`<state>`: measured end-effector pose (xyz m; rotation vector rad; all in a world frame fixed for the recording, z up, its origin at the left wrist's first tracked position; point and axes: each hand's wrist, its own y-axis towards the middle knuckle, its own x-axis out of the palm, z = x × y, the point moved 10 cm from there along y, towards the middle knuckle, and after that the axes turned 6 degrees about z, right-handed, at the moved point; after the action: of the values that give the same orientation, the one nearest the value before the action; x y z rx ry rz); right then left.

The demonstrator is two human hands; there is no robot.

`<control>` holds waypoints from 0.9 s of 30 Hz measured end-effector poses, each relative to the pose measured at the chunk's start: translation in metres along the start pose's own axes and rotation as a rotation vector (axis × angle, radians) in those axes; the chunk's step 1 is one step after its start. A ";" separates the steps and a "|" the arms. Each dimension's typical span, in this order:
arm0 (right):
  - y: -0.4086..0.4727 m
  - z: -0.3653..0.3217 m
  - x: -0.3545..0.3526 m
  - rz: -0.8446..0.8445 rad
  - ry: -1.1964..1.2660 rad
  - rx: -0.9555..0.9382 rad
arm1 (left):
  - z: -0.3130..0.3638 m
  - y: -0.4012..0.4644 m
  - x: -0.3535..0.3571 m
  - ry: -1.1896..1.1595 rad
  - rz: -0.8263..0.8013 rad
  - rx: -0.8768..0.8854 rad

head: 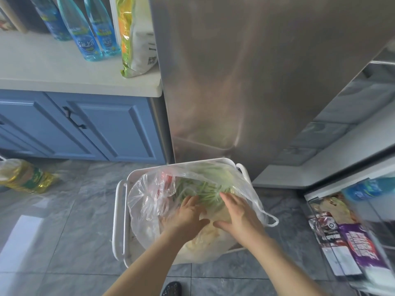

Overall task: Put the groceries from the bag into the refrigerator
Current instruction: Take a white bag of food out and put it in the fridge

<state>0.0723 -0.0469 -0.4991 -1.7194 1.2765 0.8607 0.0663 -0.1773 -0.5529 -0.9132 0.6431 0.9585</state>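
A clear plastic bag [147, 201] full of groceries sits in a white basket [119, 212] on the floor in front of the steel refrigerator [235, 71]. Inside the bag lie green stalky vegetables [205, 189] and something pale beneath them. My left hand [188, 216] and my right hand [239, 214] are both reaching into the bag's mouth, fingers spread, resting on the green vegetables. Neither hand has closed around anything. The refrigerator's lower drawer [350, 229] at the right is pulled out.
The open drawer holds packaged foods, including a purple packet [361, 244]. On the white counter [64, 69] over blue cabinets stand blue bottles [85, 28] and a yellow-green packet [132, 37]. An oil bottle [23, 176] lies on the tiled floor at left.
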 end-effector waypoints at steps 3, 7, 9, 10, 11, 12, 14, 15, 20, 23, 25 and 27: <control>-0.001 0.005 -0.001 0.022 -0.007 0.007 | 0.014 -0.013 -0.004 0.017 0.053 0.074; -0.003 -0.002 0.009 -0.064 -0.083 -0.040 | 0.019 -0.039 0.016 -0.064 -0.109 0.113; -0.007 -0.005 0.024 -0.179 -0.159 -0.081 | 0.010 -0.051 0.026 0.019 -0.206 0.092; -0.010 -0.004 0.032 -0.236 -0.204 -0.085 | 0.002 -0.056 0.028 0.072 -0.234 0.067; -0.013 -0.002 0.037 -0.277 -0.243 -0.075 | -0.008 -0.060 0.029 0.103 -0.248 0.021; -0.015 0.001 0.043 -0.298 -0.275 -0.067 | -0.020 -0.061 0.030 0.113 -0.247 -0.036; -0.020 0.004 0.048 -0.295 -0.325 -0.052 | -0.039 -0.061 0.030 0.132 -0.235 -0.130; -0.022 0.004 0.050 -0.288 -0.345 -0.050 | -0.044 -0.061 0.030 0.152 -0.237 -0.151; -0.037 -0.004 0.059 -0.332 -0.353 -0.072 | -0.024 -0.065 0.038 0.252 -0.287 -0.066; -0.040 -0.009 0.057 -0.343 -0.320 -0.060 | -0.021 -0.067 0.035 0.213 -0.170 -0.056; -0.040 -0.008 0.054 -0.356 -0.349 -0.040 | -0.024 -0.067 0.029 0.165 -0.111 -0.091; -0.039 -0.005 0.051 -0.360 -0.403 0.000 | -0.035 -0.068 0.028 0.090 -0.147 -0.197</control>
<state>0.1231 -0.0664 -0.5331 -1.6056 0.6761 0.9282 0.1373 -0.2149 -0.5674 -1.1680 0.5552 0.8628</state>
